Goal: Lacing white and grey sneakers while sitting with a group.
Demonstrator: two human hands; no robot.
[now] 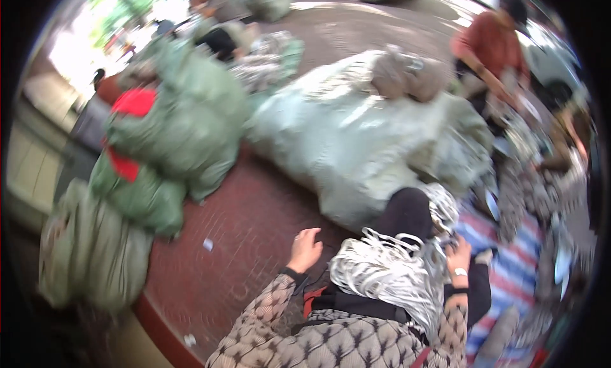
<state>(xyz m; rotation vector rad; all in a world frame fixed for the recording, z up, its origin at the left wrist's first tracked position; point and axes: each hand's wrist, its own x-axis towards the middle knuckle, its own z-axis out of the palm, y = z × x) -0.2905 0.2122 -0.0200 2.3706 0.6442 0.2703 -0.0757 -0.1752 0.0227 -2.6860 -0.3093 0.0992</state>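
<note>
A loose heap of white cords [388, 272] lies across my lap, some strands trailing down toward my waist. Left of it, my left hand [307, 249] is raised over the red floor, empty, its fingers slightly bent and apart. On the other side, my right hand [458, 255] is closed at the right edge of the heap. What its fingers hold is blurred; a small dark bit shows by the fingertips. Another white coil of cord [442, 206] rests just beyond, beside my dark-clad knee [407, 212].
A huge pale-green woven sack [356, 139] stands ahead. More green sacks [191, 113] are piled left, with red cloth [135, 103] among them. Right, a striped sheet [509, 266] bears grey bundles. A person in a red top [487, 47] works at far right; others sit at far left.
</note>
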